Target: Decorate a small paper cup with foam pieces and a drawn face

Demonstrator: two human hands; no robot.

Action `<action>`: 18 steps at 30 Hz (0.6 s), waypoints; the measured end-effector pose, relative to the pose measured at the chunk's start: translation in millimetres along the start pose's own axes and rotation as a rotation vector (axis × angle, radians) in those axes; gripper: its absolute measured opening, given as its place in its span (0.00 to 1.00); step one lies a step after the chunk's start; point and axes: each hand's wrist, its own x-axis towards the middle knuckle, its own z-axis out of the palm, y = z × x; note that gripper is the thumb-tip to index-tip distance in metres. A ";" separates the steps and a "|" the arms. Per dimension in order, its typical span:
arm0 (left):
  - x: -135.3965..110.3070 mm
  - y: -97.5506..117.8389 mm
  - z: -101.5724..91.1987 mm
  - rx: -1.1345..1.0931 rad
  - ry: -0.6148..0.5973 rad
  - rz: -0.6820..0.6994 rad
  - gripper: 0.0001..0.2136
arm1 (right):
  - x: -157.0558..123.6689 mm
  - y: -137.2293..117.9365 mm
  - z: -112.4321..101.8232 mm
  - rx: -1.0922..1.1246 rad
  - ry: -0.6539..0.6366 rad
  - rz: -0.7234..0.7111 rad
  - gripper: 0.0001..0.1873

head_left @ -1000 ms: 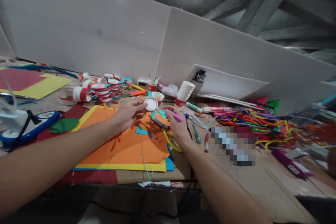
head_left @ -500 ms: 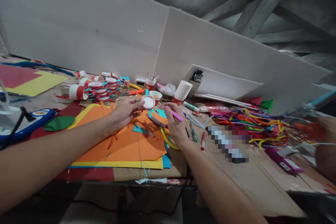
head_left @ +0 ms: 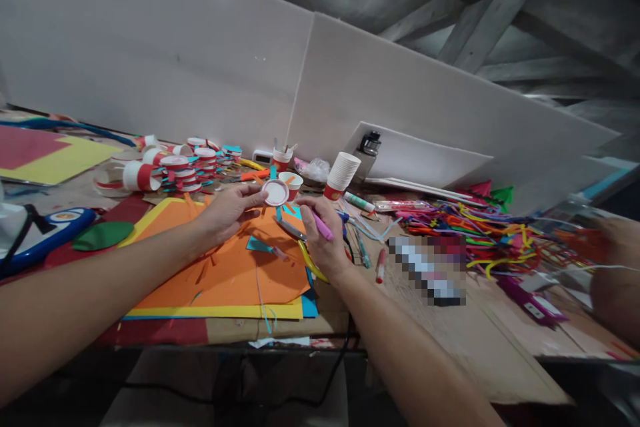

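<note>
My left hand [head_left: 225, 215] pinches the edge of a round white paper-cup bottom [head_left: 277, 193] with orange and blue paper strips sticking out around it. In my right hand [head_left: 325, 250] is a pink marker [head_left: 321, 225], its front end hidden by my fingers and close to the cup bottom's right side. Below the hands lie scissors [head_left: 312, 264] with a yellow handle, on a stack of orange paper [head_left: 220, 280]. A blue paper piece [head_left: 259, 244] rests on that stack. Just behind the cup bottom stands a white paper cup [head_left: 291, 181].
Several red-and-white cup pieces [head_left: 183, 173] are piled at the back left. A stack of paper cups [head_left: 344, 172] leans near a bottle [head_left: 367, 153]. A red marker [head_left: 381, 265] lies right of my hand. Colourful pipe cleaners [head_left: 465, 227] spread farther right, near another person's arm [head_left: 617, 280].
My right hand with the pink marker has come slightly closer to the cup bottom. The whole view has shifted a little, and the left hand keeps its hold.
</note>
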 end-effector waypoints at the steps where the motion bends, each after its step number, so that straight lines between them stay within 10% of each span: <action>1: -0.2 0.4 0.2 -0.013 -0.005 -0.007 0.14 | -0.3 -0.4 0.9 0.020 0.002 0.011 0.11; 18: -4.2 -1.1 4.0 0.050 -0.047 0.033 0.13 | -0.3 5.5 3.2 -0.021 0.041 0.036 0.09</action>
